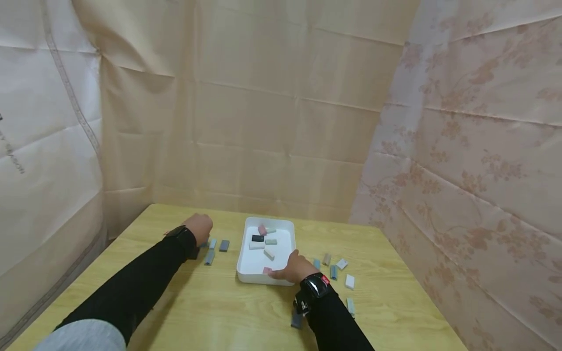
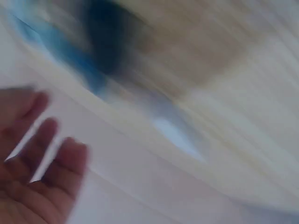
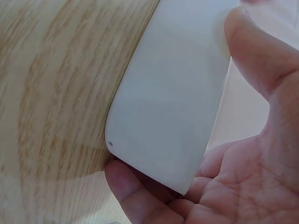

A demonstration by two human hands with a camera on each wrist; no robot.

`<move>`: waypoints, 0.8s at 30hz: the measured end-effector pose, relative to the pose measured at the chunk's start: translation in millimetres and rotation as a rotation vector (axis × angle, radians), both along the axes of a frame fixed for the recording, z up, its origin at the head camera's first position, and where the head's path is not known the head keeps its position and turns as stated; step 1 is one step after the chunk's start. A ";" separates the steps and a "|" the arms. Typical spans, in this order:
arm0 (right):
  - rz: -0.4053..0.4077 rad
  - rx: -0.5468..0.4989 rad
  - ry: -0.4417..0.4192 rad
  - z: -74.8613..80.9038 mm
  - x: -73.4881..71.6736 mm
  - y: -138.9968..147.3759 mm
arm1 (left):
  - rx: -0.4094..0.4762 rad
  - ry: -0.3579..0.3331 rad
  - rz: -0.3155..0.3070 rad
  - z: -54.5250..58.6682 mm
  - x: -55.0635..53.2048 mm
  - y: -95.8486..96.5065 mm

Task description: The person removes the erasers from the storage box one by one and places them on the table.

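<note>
A white tray (image 1: 244, 263) stands on the table with several small rectangular blocks inside, among them a black block (image 1: 257, 238) and a pink block (image 1: 267, 270). My right hand (image 1: 295, 269) grips the tray's near right corner. In the right wrist view, its thumb lies at the rim and its fingers (image 3: 126, 184) curl round the corner of the white wall. My left hand (image 1: 199, 227) is left of the tray, over blue and grey blocks. The left wrist view is blurred; the fingers (image 2: 70, 154) are spread loosely, with nothing visible between them.
Left of the tray lie a dark grey block (image 1: 224, 245) and a grey-blue block (image 1: 209, 257). Several white, tan and blue blocks, including a white block (image 1: 350, 281), lie to the right. Another dark block (image 1: 296, 319) is beside my right wrist. Draped cloth (image 1: 272, 122) surrounds the table.
</note>
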State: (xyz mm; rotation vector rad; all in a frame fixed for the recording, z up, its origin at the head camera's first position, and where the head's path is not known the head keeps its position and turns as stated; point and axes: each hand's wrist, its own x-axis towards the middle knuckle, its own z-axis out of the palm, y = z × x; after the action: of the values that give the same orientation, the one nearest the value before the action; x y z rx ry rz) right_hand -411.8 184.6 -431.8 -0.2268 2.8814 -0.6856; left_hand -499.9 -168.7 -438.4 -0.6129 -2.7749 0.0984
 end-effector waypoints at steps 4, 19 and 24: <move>0.018 -0.007 0.027 0.2 -3.3 -2.2 | 0.078 0.018 -0.358 9.8 12.8 68.2; -0.049 0.029 -0.020 -1.1 -7.3 -8.3 | -0.019 -0.402 -0.697 5.3 41.2 147.2; -0.044 0.043 -0.013 2.8 -7.9 -7.0 | -0.114 -0.347 -0.728 8.7 35.3 154.6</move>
State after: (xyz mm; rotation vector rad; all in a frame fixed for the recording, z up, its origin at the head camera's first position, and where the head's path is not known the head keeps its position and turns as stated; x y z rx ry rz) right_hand -419.7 177.6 -428.9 -0.1534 2.8931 -0.6297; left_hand -464.6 -14.1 -429.7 -1.7616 -2.6641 -0.0109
